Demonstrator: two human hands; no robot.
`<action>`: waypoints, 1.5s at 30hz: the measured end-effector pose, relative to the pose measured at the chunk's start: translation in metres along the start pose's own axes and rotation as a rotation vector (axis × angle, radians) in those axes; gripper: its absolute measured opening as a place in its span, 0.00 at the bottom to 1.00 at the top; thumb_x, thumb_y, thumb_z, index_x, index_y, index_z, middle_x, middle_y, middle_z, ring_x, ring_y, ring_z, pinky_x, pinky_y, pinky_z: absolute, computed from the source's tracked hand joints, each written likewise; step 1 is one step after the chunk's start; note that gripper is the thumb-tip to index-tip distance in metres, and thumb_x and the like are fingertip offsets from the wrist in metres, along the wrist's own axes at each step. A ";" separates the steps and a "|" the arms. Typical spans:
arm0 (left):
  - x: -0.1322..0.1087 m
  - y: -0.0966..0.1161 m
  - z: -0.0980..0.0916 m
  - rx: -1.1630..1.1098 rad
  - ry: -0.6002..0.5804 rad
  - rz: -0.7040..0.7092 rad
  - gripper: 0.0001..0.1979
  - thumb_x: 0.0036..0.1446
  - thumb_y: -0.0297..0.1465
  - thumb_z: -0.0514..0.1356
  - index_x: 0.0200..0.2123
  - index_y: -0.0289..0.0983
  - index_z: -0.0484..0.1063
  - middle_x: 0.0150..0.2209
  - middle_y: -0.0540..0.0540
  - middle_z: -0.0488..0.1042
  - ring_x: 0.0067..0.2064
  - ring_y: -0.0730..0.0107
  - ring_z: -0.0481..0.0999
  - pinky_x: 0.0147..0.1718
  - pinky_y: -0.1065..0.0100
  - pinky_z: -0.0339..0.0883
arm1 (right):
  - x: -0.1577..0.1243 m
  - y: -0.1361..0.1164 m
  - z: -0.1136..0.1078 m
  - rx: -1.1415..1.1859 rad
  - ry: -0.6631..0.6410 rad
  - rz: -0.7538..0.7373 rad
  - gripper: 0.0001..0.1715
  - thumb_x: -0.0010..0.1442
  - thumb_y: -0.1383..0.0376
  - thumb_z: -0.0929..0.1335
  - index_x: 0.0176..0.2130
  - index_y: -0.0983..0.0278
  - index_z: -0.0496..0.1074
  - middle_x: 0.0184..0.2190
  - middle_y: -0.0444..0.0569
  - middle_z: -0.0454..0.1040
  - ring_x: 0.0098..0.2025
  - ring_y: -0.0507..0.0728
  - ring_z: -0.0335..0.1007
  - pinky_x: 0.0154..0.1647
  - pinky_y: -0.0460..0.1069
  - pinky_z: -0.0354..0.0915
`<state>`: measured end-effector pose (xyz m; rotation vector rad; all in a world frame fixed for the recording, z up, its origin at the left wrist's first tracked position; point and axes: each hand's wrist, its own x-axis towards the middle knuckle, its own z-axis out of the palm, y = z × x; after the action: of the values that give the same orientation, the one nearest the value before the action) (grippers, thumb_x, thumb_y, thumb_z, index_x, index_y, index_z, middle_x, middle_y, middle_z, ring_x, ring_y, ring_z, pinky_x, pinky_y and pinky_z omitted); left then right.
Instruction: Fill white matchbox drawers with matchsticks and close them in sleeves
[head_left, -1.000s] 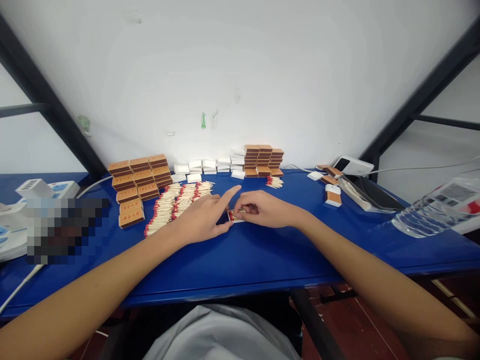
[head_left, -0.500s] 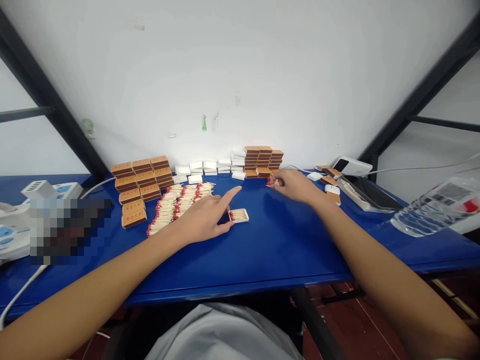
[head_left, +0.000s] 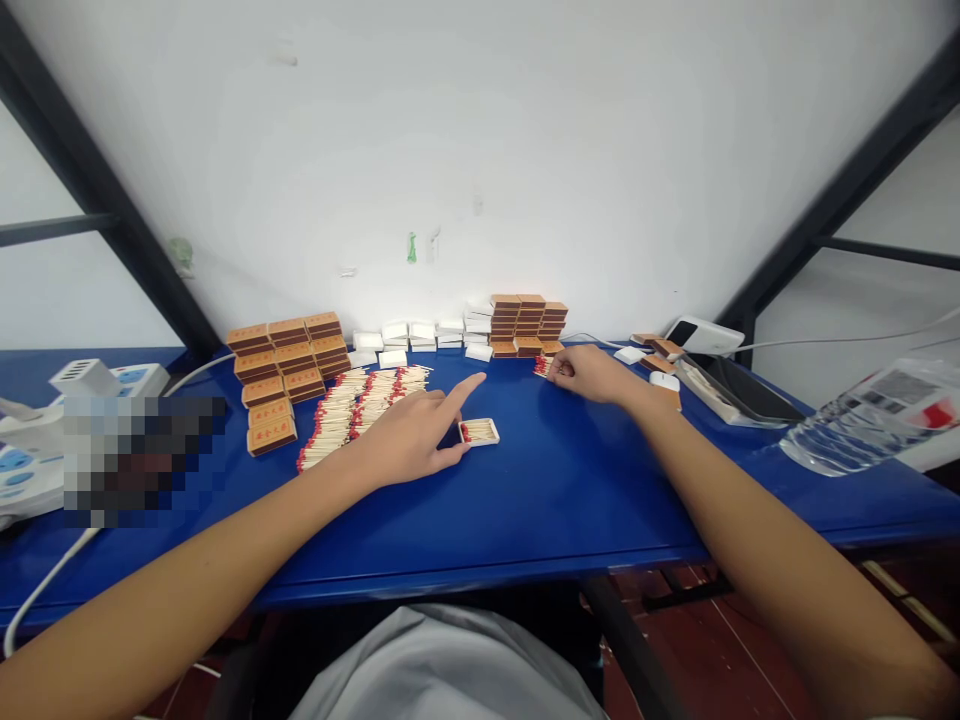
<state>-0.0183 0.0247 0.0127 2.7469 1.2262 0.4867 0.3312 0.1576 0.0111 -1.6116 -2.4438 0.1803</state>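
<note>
- On a blue surface [head_left: 525, 510], near its middle, a white tray [head_left: 481, 443] is seen with red-headed matches [head_left: 478, 432] laid in it.
- The left hand [head_left: 415, 435] is held open, thumb and index finger spread at the tray's left end; whether the tray is touched cannot be told.
- The right hand [head_left: 586, 374] is curled at a small pile [head_left: 541, 366] of matches near the brown boxes [head_left: 529, 325], its fingertips brought together; whether any match is gripped cannot be told.
- The matches are judged light, stiff and easily snapped, best pinched mid-stick.
- The tray is probably thin card, easily slid or crushed, and best steadied lightly by its side walls.
- Compared with a second ago, the tray is uncovered: the right hand has been moved from it to the pile, while the left has been kept in place.
</note>
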 end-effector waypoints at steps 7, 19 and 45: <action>0.000 0.002 -0.001 -0.003 -0.016 -0.008 0.45 0.69 0.38 0.62 0.80 0.43 0.41 0.49 0.41 0.81 0.54 0.50 0.80 0.53 0.52 0.74 | -0.001 0.007 0.000 -0.064 0.023 -0.019 0.07 0.63 0.64 0.70 0.37 0.64 0.78 0.34 0.54 0.80 0.32 0.58 0.71 0.34 0.51 0.59; 0.001 0.003 -0.003 0.023 -0.015 -0.012 0.46 0.69 0.38 0.62 0.80 0.43 0.41 0.49 0.41 0.82 0.53 0.49 0.80 0.52 0.52 0.74 | -0.003 0.001 -0.003 -0.007 -0.007 -0.044 0.11 0.67 0.62 0.68 0.38 0.65 0.79 0.35 0.55 0.82 0.34 0.58 0.73 0.36 0.50 0.60; 0.002 0.003 -0.003 0.032 -0.009 -0.006 0.46 0.68 0.37 0.62 0.80 0.44 0.40 0.48 0.42 0.82 0.52 0.50 0.81 0.52 0.54 0.74 | -0.015 -0.039 -0.010 0.205 -0.002 -0.165 0.13 0.65 0.56 0.69 0.36 0.63 0.77 0.28 0.48 0.75 0.29 0.56 0.67 0.33 0.51 0.59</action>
<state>-0.0161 0.0234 0.0170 2.7676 1.2515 0.4582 0.3042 0.1286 0.0275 -1.3200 -2.4538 0.3921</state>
